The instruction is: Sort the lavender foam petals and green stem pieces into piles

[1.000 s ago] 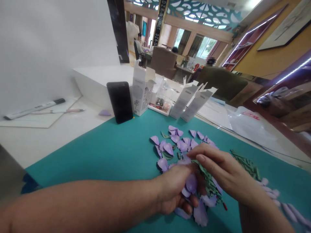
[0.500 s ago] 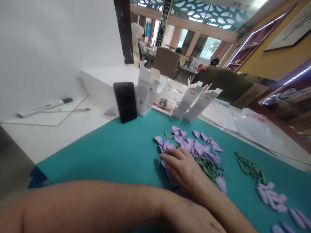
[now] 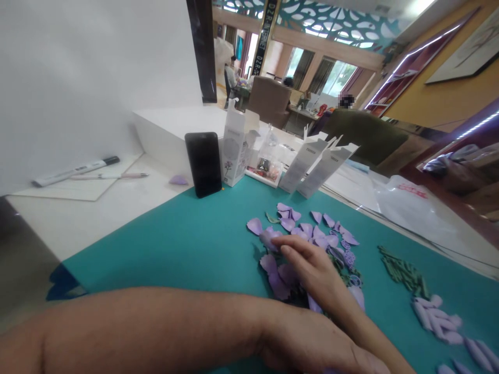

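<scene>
While your right hand (image 3: 312, 270) lies open over the heap of lilac paper petals (image 3: 278, 275), its fingers slightly curled and nothing visibly pinched, your left hand (image 3: 312, 345) sits at the near edge of the teal craft mat (image 3: 156, 249). Your left forearm crosses the bottom of the view, and the fingers of that hand run out of frame, so you cannot tell whether they grip anything.

The petals lie scattered near the middle of the mat, with small lacy lilac cut-outs (image 3: 349, 258) beside your right hand. Further right on the mat sit a cluster of green paper leaf strips (image 3: 403, 272) and, nearer its right corner, a group of narrow lilac rolled petals (image 3: 434, 319).

Just beyond the mat's far edge stand a black smartphone (image 3: 203, 164), an opened white box (image 3: 236, 150), and two slim white cartons (image 3: 302, 166) (image 3: 327, 171). A clear plastic bag of small parts (image 3: 267, 161) stands between the box and the cartons. Left of the mat, a marker (image 3: 76, 171) and a pink pen (image 3: 109, 176) lie on a white sheet (image 3: 78, 189), while a single lilac petal (image 3: 178, 180) sits just off the mat's edge. A white plastic bag (image 3: 413, 202) lies beyond its right side.
</scene>
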{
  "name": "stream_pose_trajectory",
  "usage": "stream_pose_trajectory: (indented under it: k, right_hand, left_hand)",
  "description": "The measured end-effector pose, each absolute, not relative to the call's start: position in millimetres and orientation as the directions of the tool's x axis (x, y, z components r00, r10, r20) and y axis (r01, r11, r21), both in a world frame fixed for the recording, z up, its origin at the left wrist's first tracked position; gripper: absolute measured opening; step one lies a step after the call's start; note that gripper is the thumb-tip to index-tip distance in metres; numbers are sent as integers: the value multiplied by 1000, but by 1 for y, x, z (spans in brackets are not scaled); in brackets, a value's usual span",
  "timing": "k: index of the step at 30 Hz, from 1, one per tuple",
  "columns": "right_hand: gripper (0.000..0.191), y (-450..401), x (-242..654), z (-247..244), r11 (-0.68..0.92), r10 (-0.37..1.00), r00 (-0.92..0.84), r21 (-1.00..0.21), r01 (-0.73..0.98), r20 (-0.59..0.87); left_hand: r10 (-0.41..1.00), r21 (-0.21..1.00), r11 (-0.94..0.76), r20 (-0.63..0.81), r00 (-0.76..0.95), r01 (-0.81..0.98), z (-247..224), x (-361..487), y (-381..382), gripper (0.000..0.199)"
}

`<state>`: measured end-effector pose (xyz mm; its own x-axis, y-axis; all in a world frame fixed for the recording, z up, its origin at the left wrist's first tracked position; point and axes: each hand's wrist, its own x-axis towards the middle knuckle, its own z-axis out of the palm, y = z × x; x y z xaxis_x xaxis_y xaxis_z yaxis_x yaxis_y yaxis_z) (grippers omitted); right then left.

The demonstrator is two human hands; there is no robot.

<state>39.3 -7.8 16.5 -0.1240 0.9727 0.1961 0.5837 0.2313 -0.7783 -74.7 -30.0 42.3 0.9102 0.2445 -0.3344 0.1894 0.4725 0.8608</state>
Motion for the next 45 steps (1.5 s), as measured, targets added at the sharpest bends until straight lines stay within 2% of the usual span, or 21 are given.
stream_pose_trajectory:
  k: [2, 4, 8, 11, 15, 19, 23, 25, 27, 30, 33, 35, 39, 41, 45]
  right_hand:
    - [22, -6, 46, 20, 63, 995, 42, -905, 421, 89]
    - [25, -4, 55, 24, -4, 988, 149, -960, 281, 40]
    - [31, -4, 78, 38, 73, 963, 246, -987, 145, 107]
    - [32, -7, 91, 53, 123, 941, 296, -981, 149, 163]
    - [36, -9, 97, 65, 85, 945, 284, -960, 268, 163]
    - [34, -8, 98, 57, 87, 958, 196, -864, 495, 209]
    - [25, -4, 96, 36, 134, 981, 5, -694, 708, 195]
    - [24, 0, 97, 24, 180, 978, -83, -577, 797, 192]
    - [28, 6, 100, 12, 224, 955, -117, -409, 884, 271]
    - [35, 15, 109, -6, 190, 919, -126, -138, 972, 374]
    - [38, 19, 116, -18, 138, 935, -128, -6, 990, 332]
    - [36, 18, 117, -19, 153, 941, -144, -3, 988, 307]
    - [33, 17, 113, -6, 262, 940, -216, -151, 953, 265]
    - [36, 17, 112, 0, 248, 938, -184, -202, 947, 293]
    - [35, 19, 118, 0, 199, 923, -115, -199, 960, 367]
  left_hand:
    - [194, 852, 435, -403, 894, 290, 42, -73, -28, 36]
    - [130, 829, 448, -432, 892, 336, 39, -71, -24, 38]
    - [17, 736, 572, -452, 892, 362, 32, -69, -14, 54]
    - [124, 688, 684, -440, 889, 245, 30, -68, -8, 58]
    - [256, 687, 713, -441, 860, 140, 31, -70, -5, 59]
    - [208, 717, 670, -429, 879, 192, 30, -69, -8, 56]
    - [158, 742, 633, -403, 901, 221, 28, -69, -11, 55]
    - [157, 744, 629, -408, 900, 228, 28, -69, -11, 54]
    - [164, 742, 629, -418, 894, 231, 29, -69, -11, 54]
    - [169, 742, 629, -419, 892, 229, 28, -69, -11, 54]
    - [169, 746, 629, -407, 898, 220, 27, -68, -11, 54]
    - [172, 749, 625, -405, 898, 219, 26, -68, -12, 54]
    - [175, 757, 612, -411, 895, 229, 28, -67, -13, 54]
    - [173, 760, 608, -410, 896, 230, 28, -68, -13, 53]
    - [158, 756, 615, -397, 904, 224, 27, -69, -13, 54]
